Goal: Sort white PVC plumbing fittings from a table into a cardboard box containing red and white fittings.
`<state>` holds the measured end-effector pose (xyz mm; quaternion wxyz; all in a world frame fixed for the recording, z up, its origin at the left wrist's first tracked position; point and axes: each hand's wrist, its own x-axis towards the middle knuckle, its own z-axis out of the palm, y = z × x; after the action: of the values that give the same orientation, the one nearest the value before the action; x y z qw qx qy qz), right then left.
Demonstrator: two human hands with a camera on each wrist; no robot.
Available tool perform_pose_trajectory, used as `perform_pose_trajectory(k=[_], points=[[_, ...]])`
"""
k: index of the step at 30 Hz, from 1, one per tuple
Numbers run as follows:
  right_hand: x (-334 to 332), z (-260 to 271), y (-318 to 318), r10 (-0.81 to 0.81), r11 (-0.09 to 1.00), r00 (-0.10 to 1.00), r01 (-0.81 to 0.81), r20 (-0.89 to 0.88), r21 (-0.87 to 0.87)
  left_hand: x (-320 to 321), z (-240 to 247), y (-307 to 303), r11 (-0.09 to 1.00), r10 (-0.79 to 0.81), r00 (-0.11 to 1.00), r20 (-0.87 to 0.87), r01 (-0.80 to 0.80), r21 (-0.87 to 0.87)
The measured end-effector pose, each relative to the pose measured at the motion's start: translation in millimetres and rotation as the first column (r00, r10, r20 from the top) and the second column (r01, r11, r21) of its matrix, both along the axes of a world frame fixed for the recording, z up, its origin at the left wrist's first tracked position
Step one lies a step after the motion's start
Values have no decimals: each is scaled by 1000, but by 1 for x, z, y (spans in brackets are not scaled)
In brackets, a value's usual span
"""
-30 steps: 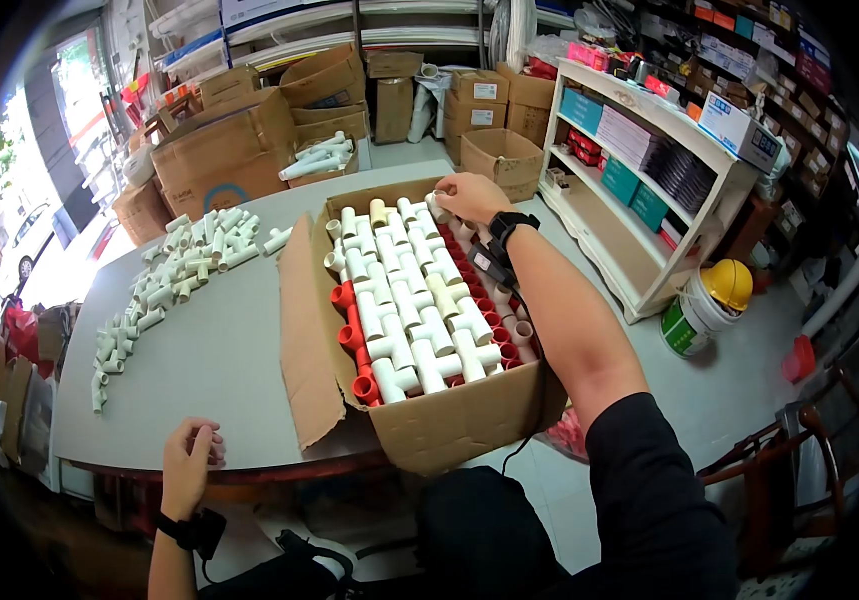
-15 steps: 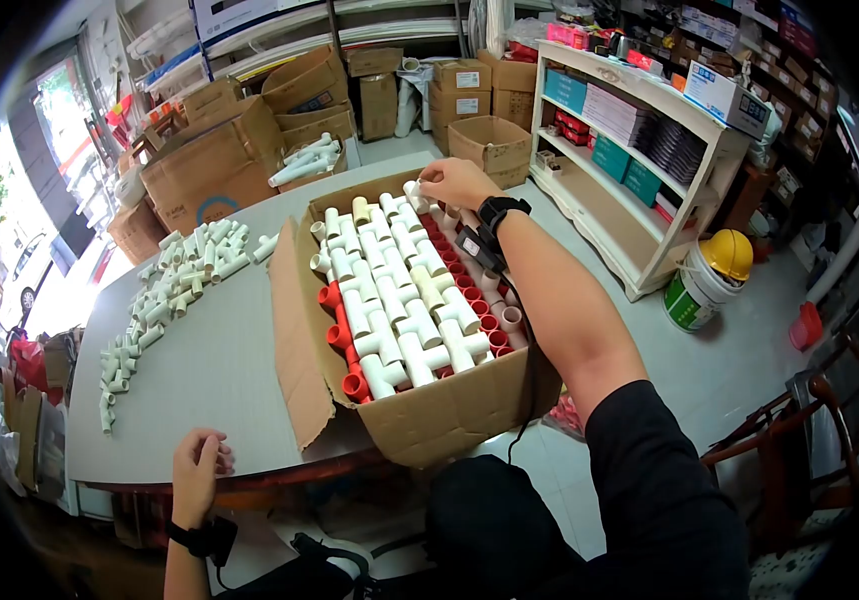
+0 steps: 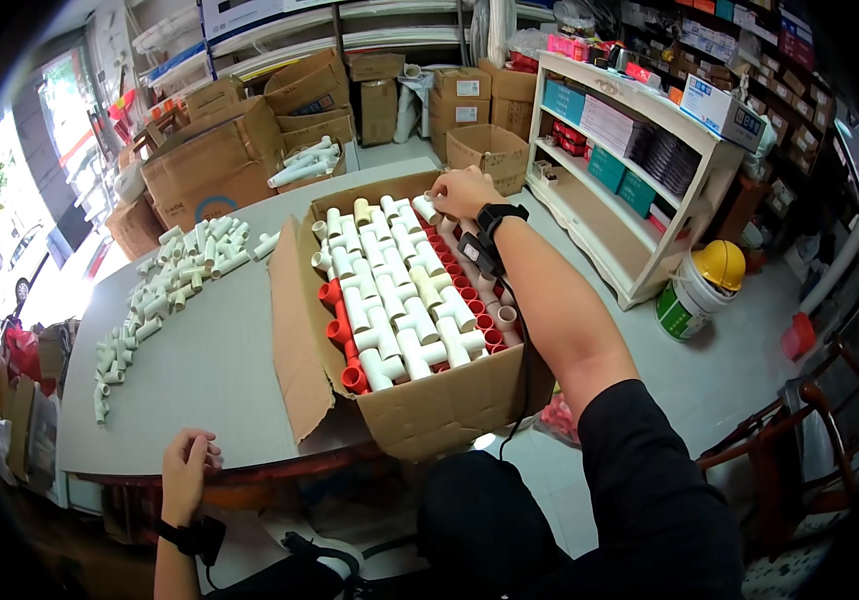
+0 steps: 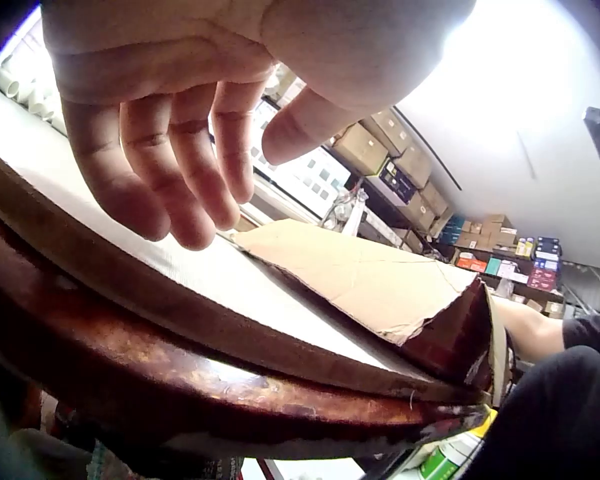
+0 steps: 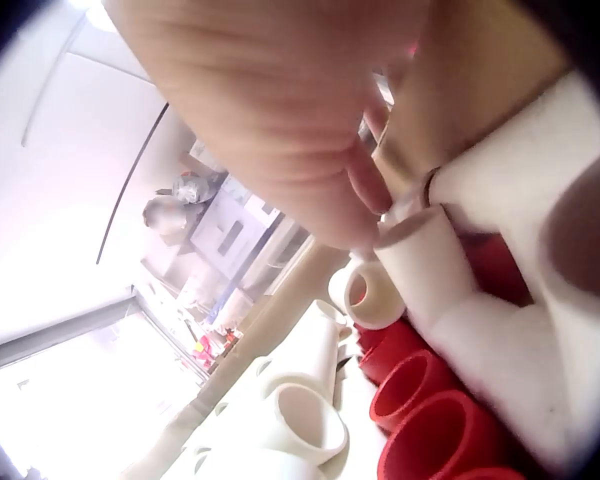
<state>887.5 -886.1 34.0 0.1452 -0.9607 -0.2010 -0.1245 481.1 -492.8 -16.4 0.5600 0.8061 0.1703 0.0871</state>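
Just against right hand: white fitting

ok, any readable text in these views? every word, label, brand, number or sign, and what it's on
None reads clearly. Too small or blurred:
White-and-blue box, upper right: print.
Big carton: print near a blue ring.
Stacked cartons: white labels.
Bucket: green label.
White pipe fittings: no readable marking.
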Motion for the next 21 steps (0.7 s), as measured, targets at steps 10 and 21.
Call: perform_pose_trajectory(k=[10,21], points=[[2,-3,6,23,1000,998,-23,52,-3,-5,-1,0,1000,5,1000,-13,-5,-3],[6,-9,7,32,999,994,-32,102,-5,-3,-1,-3,1000,-17,1000,-18,17,17]])
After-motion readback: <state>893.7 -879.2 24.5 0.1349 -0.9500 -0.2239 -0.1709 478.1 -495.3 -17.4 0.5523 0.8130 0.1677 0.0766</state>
